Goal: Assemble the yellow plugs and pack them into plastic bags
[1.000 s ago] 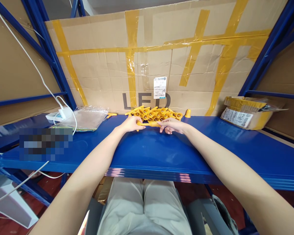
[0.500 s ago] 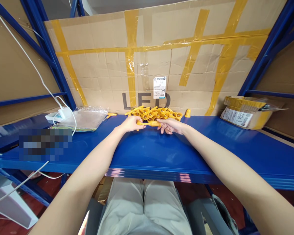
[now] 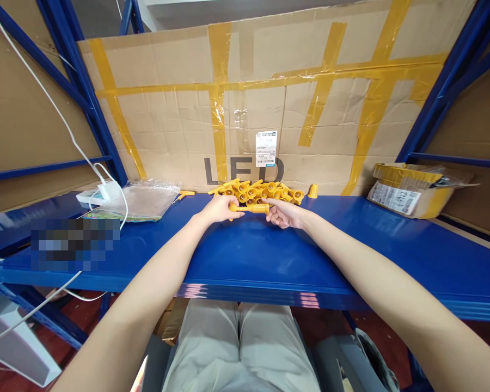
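Observation:
My left hand [image 3: 220,209] grips the left end of a yellow plastic piece [image 3: 255,208], long and narrow with a thicker, ribbed right end. It is held level, just above the blue shelf. At its right end, the fingers of my right hand [image 3: 285,213] are curled in and pinch the tip. Right behind both hands lies a pile of yellow plastic parts [image 3: 251,192], several with cup-shaped ends facing me and others with thin stems. Its exact kind I cannot make out.
A lone yellow cap [image 3: 312,191] stands right of the pile. Another yellow part [image 3: 186,194] lies left, beside a clear plastic bag [image 3: 149,198] and white charger [image 3: 109,190]. An opened carton [image 3: 412,190] sits right. Taped cardboard [image 3: 167,125] backs the blue shelf [image 3: 261,256].
My right hand's fingers have curled in closer at the right end of the yellow piece. My left hand keeps its grip. The view has tilted up slightly.

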The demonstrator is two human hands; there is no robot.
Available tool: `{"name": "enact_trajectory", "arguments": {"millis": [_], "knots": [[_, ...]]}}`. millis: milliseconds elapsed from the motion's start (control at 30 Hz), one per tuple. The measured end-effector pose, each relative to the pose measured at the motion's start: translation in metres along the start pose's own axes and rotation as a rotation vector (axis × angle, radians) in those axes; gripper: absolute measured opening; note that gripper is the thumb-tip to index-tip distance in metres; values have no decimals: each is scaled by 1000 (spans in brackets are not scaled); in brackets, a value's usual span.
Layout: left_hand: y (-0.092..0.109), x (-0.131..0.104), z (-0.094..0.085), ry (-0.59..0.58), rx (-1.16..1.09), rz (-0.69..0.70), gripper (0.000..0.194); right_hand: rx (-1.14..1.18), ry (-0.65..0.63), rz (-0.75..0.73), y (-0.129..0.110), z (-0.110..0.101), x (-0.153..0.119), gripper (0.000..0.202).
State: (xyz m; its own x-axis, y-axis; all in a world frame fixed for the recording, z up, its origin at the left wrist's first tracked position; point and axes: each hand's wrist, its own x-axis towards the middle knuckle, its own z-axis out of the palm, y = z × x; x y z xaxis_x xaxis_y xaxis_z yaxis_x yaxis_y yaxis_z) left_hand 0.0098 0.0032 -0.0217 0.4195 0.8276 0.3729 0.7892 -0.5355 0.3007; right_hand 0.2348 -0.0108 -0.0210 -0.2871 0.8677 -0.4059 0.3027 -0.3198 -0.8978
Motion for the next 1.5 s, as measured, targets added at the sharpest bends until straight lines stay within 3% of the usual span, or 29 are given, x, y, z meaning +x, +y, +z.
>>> {"name": "enact_trajectory", "arguments": {"millis": [633, 867, 933, 967, 1067, 1133, 1200, 1267, 1500], "knots": [[-8, 2, 3, 44, -61, 33, 37, 97, -42, 0, 3, -7, 5, 66], [-13, 2, 2, 4, -219, 25, 44, 294, -56, -109, 6, -3, 6, 25], [-22, 3, -3, 36, -324, -45, 45, 340, -29, -141, 6, -2, 7, 20], [-28, 2, -6, 109, -339, -110, 44, 351, -20, -150, 6, -2, 7, 20], [-55, -1, -15, 356, -106, -378, 32, 340, -16, -144, 6, -2, 7, 22], [-74, -6, -17, 410, 68, -594, 36, 323, -26, -131, 6, -2, 7, 23], [-90, -10, -15, 385, 177, -815, 50, 316, -27, -124, 6, -1, 6, 24], [-100, -12, -11, 312, 228, -948, 62, 317, -11, -121, 7, -1, 7, 24], [-108, -9, -7, 123, 300, -991, 60, 307, 3, -108, 7, 0, 7, 24]]}}
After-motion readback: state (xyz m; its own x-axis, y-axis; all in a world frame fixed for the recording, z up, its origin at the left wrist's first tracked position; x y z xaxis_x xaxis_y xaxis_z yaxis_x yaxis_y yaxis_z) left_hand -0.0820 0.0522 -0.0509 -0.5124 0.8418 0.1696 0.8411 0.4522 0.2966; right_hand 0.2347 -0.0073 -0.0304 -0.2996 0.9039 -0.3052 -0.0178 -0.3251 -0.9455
